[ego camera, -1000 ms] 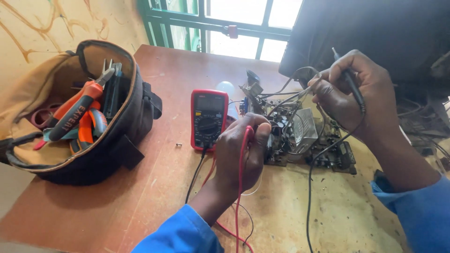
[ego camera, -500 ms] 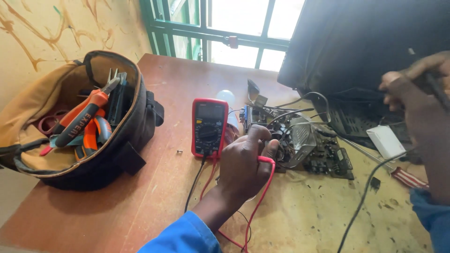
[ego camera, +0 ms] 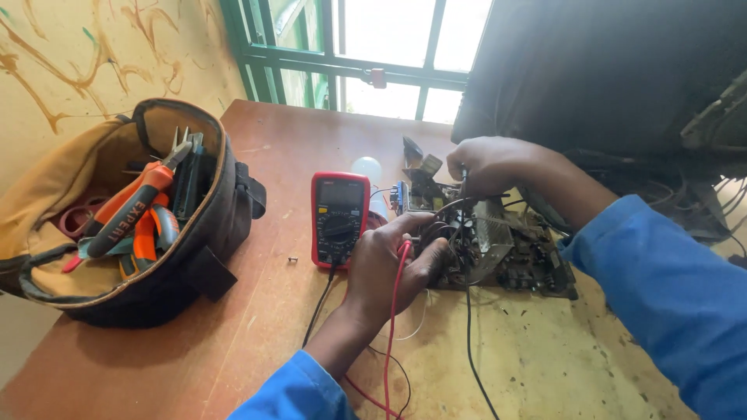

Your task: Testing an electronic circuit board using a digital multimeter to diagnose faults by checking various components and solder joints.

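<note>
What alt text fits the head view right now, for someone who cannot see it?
Two hands press meter probes onto a circuit board: the left hand holds the red probe, the right hand the black probe. A red multimeter lies beside the board on a wooden table, with an open tool bag at the left.

— Where are the hands?
— Left hand (ego camera: 389,264) reaches from the near edge, fingers curled shut, blue sleeve at the wrist.
— And the other?
— Right hand (ego camera: 490,165) lies farther right, fingers pinched downward, forearm angled across.
</note>
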